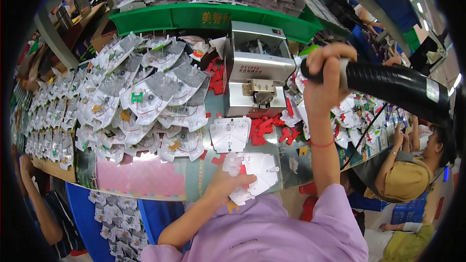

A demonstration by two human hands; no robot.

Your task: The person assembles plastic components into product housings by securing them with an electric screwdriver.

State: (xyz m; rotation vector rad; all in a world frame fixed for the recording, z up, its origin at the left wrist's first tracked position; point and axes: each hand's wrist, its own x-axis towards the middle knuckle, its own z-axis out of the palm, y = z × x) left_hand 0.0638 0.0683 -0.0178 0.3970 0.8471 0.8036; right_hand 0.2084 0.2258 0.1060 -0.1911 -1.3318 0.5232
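Note:
My left hand (227, 184) is closed on a white plastic housing part (263, 171) at the table's front edge, its thumb pressed on a red piece lying on that part. A second white housing part (230, 135) lies flat just beyond it. My right hand (326, 75) is raised over the table, wrapped round the end of a long black electric screwdriver (393, 85), which stretches away to the right. Its tip is hidden. Left of my right hand stands a silver screw feeder (257, 68) with an open top. Small red plastic pieces (262, 130) lie in front of it.
White housings with wires and small boards (145, 92) are piled high on the left. A green bin (184, 19) full of grey parts stands behind. More white and red parts (359, 116) cover the right. People (412, 170) sit there, and a blue crate (80, 208) is below left.

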